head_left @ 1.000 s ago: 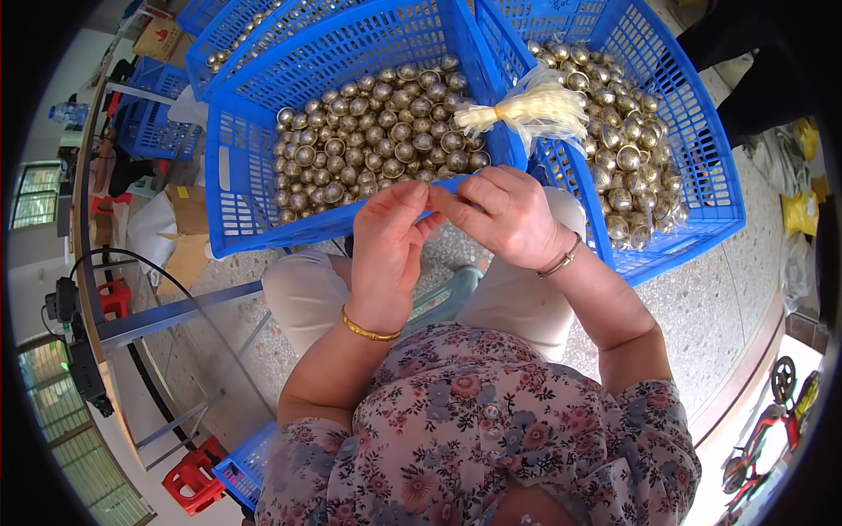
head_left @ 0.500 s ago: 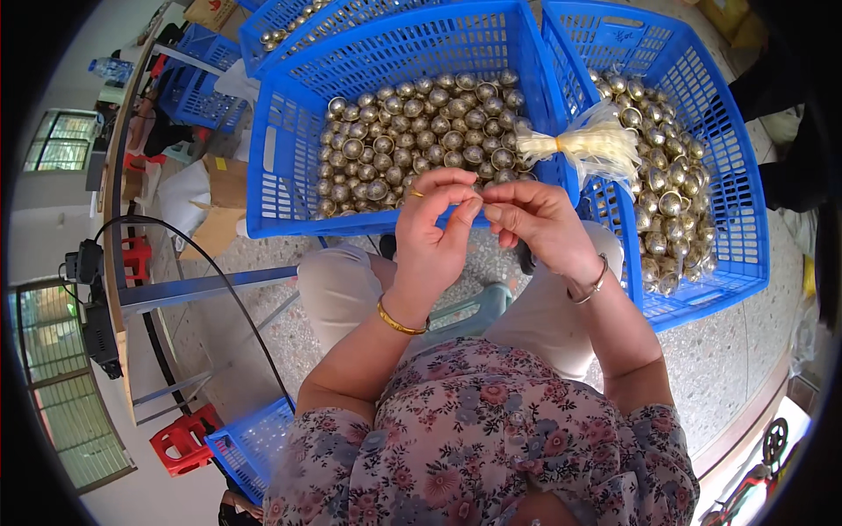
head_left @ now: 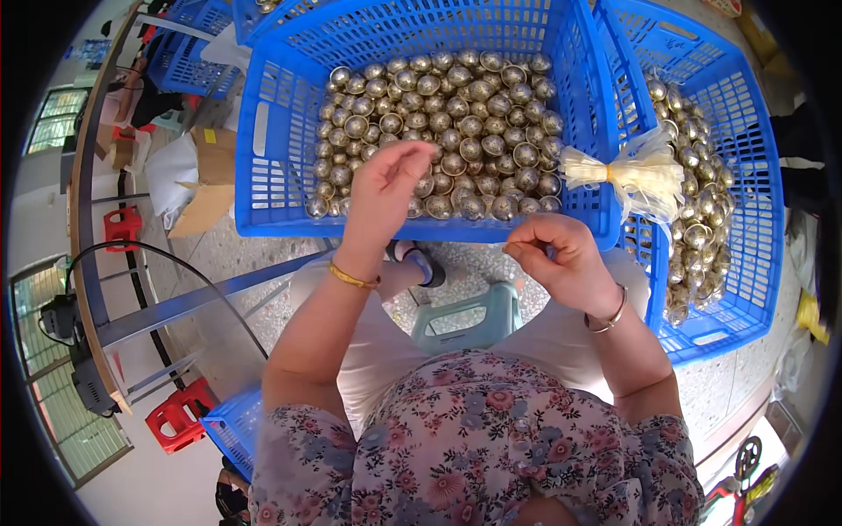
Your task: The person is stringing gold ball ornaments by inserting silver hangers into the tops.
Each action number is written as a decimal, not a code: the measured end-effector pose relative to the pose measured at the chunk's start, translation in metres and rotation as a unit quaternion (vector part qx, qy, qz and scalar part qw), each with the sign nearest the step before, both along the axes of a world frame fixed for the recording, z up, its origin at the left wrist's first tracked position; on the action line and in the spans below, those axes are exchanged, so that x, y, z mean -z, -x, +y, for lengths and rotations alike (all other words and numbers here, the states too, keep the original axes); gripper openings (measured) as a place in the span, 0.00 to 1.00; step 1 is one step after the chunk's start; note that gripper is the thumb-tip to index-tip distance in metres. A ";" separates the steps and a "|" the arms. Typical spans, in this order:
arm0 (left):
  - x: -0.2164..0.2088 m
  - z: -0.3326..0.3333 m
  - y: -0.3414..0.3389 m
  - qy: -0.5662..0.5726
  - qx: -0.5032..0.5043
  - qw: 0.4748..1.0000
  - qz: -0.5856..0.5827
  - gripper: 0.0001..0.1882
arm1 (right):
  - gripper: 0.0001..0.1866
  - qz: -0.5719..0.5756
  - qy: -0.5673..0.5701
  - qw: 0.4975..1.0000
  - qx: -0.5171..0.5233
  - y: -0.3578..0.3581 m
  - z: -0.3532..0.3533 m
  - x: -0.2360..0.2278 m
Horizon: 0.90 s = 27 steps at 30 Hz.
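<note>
Silvery-gold round metal balls [head_left: 469, 127], some with open rims like small cups or bells, fill the large blue plastic crate [head_left: 421, 230] in front of me. My left hand [head_left: 386, 186] hangs over the crate's near side, close above the balls, its fingers stretched to the right and nothing visible in them. Outside the near rim, to the right, my right hand [head_left: 560, 256] has thumb and forefinger pinched together; whatever is between them is too small to name. A bundle of pale, clear-looking strips [head_left: 624, 174], tied in the middle, lies across the crate's right rim.
A second blue crate [head_left: 737, 302] with similar balls stands at the right. Below my hands is a pale green plastic stool [head_left: 469, 320]. At the left are a metal table frame [head_left: 210, 294], a black cable [head_left: 175, 252], red stools [head_left: 180, 414] and a cardboard box [head_left: 210, 180].
My hands were together above the near rim and have come apart. The left moved left over the balls; the right moved right and nearer. The view has shifted somewhat.
</note>
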<state>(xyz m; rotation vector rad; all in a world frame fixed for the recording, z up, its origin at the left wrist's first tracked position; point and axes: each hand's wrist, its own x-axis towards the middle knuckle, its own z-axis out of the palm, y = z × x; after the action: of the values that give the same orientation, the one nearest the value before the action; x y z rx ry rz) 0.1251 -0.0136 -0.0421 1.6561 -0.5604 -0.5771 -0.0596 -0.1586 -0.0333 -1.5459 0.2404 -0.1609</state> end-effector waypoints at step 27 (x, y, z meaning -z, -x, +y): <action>0.191 0.024 -0.174 -0.482 0.253 0.802 -0.246 0.27 | 0.05 -0.050 0.062 0.994 -0.068 -0.023 -0.017 0.006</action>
<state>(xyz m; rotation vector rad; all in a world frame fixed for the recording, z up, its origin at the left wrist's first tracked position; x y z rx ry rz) 0.2990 0.0100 -0.2331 2.6898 -1.2561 -0.9127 -0.0367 -0.1756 -0.0394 -1.6666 0.0457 -0.1482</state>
